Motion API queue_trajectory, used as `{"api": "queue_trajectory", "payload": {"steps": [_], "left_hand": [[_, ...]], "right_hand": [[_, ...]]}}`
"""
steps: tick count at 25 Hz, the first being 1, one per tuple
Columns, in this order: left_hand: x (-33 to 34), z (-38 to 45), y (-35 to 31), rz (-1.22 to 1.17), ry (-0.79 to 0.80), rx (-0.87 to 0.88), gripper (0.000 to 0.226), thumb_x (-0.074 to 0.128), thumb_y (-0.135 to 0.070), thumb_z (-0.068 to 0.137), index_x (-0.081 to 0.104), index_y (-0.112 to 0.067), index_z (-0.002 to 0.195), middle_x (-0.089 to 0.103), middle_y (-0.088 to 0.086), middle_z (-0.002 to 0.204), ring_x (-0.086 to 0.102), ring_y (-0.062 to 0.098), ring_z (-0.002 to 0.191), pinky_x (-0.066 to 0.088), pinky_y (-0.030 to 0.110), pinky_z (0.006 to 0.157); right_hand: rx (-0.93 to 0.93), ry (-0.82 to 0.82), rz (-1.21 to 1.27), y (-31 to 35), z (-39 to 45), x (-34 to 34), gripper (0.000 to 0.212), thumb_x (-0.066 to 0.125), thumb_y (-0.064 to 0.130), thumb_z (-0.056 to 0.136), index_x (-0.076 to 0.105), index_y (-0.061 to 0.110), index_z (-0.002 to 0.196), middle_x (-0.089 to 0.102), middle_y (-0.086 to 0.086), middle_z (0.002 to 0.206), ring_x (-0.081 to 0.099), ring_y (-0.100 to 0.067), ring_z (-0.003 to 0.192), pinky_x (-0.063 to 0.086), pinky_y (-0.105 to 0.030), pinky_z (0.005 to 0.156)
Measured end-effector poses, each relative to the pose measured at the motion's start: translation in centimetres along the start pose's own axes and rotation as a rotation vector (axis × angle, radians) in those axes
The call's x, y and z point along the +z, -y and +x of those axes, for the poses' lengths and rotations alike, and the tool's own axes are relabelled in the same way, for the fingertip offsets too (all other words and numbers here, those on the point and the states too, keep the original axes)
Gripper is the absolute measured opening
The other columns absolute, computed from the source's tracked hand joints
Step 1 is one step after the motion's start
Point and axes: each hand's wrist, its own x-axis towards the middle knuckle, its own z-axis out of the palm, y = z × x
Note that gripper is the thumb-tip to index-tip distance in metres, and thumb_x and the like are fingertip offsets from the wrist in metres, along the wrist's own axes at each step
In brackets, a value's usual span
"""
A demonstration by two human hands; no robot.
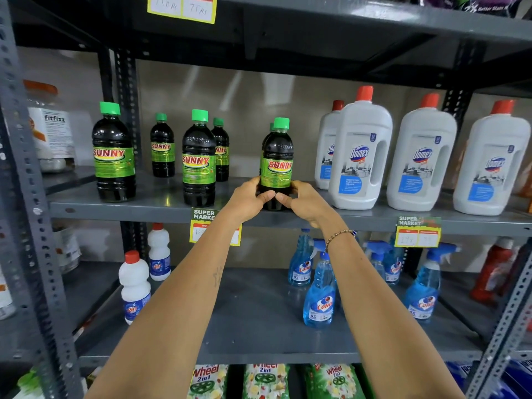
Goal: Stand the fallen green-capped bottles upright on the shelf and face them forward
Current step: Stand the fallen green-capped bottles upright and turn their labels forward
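My left hand (250, 199) and my right hand (304, 200) are both closed around the lower part of one green-capped bottle (277, 165), thumbs meeting in front of it below the label. The bottle stands upright at the front edge of the middle shelf (161, 207), its "SUNNY" label facing me. A second green cap shows just behind it, the bottle itself mostly hidden.

To the left on the same shelf, four more green-capped bottles stand upright with labels forward: a front bottle at far left (113, 153), a small-looking one further back (162, 145), a front bottle left of my hands (199, 158), and one just behind that (221, 149).

To the right stand white Domex bottles (359, 151) with red caps, upright. A beaded bracelet (339, 236) circles my right wrist. Price tags (418, 231) hang from the shelf edge. On the shelf below are blue spray bottles (319, 292) and white bottles (134, 286) with red caps.
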Motion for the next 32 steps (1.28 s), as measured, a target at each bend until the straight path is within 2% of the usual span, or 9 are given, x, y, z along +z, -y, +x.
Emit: {"api": "queue_trajectory", "payload": {"steps": [12,23,29,32], "left_hand": [[-0.03,0.16,0.24,-0.009,0.001,-0.041,0.051,0.057,-0.028,0.094,0.042,-0.016,0.141,0.054,0.008,0.139,0.049,0.022,0.128,0.038,0.042,0.109],[-0.04,-0.36,0.06,-0.051,-0.031,-0.039,0.049,0.057,-0.025,0.094,0.043,-0.017,0.14,0.055,0.005,0.139,0.051,0.02,0.128,0.039,0.039,0.108],[-0.36,-0.66,-0.08,-0.039,0.042,-0.015,0.045,0.053,-0.022,0.097,0.044,-0.02,0.141,0.056,0.004,0.139,0.049,0.019,0.13,0.037,0.04,0.111],[-0.39,-0.56,-0.3,0.011,0.074,-0.011,0.045,0.049,-0.023,0.098,0.041,-0.021,0.143,0.054,0.005,0.14,0.047,0.021,0.131,0.036,0.041,0.11]], "right_hand": [[0.023,0.028,-0.011,0.24,-0.07,-0.06,0.049,0.059,0.021,0.093,0.046,0.01,0.139,0.055,-0.008,0.139,0.047,-0.022,0.13,0.037,-0.042,0.111],[0.02,0.061,-0.027,0.35,-0.01,0.01,0.051,0.057,0.024,0.094,0.043,0.014,0.142,0.051,-0.007,0.143,0.044,-0.022,0.134,0.036,-0.042,0.112],[-0.006,0.037,-0.003,-0.52,0.07,0.25,0.053,0.058,0.024,0.093,0.042,0.012,0.142,0.052,-0.007,0.143,0.046,-0.023,0.133,0.038,-0.038,0.108],[-0.003,0.001,-0.022,-0.44,0.02,0.22,0.053,0.06,0.025,0.092,0.044,0.012,0.141,0.054,-0.007,0.141,0.048,-0.023,0.131,0.039,-0.04,0.109]]}}
